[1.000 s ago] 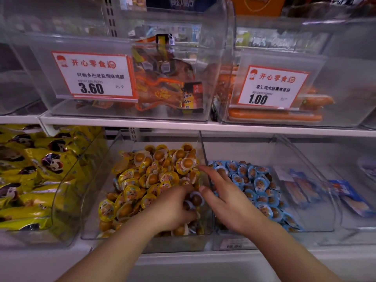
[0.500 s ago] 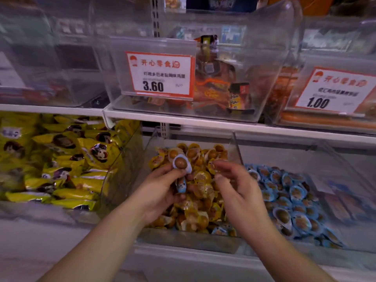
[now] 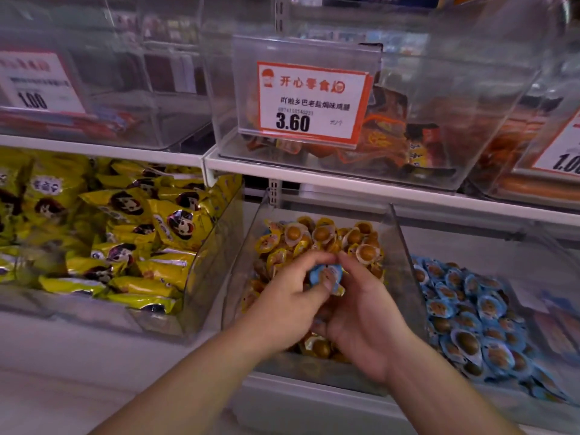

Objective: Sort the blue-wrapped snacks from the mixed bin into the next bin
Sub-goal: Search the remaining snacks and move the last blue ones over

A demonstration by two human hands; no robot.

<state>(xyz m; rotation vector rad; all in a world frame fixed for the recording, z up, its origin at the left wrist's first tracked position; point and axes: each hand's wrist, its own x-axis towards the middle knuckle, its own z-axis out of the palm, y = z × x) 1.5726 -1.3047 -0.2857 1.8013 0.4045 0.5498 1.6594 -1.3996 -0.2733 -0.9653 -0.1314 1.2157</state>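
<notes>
**Blue snack changes hands above the mixed bin**

There it is, one blue-wrapped snack (image 3: pixel 324 276), held up over the pile of yellow-wrapped snacks (image 3: pixel 317 238) and caught between both hands. The left hand (image 3: pixel 284 304) has it pinched, thumb across the wrapper's face and fingers curled above it. The right hand (image 3: pixel 361 312) has closed in since half a second ago, when it hovered apart with nothing in it; its fingertips now touch the snack's upper edge, fingers curled round the far side. Both grips look clamped on the same piece, though whether the right truly holds it or only steadies it is hard to tell through the blur.

A second back, both hands were down on the pile; now the blue one is lifted clear. That reads as a handover, left to right, which makes sense: the next bin (image 3: pixel 408 246), already heaped with blue snacks (image 3: pixel 470 315), lies on the right, just past the clear divider wall.

So the pick looks done and the drop is still owed. The mixed bin (image 3: pixel 248 246) sits on the lower shelf, between yellow packets (image 3: pixel 131 230) on the left and the blue heap. Above, a price tag (image 3: pixel 310 102) reading 3.60 fronts a clear tub.
</notes>
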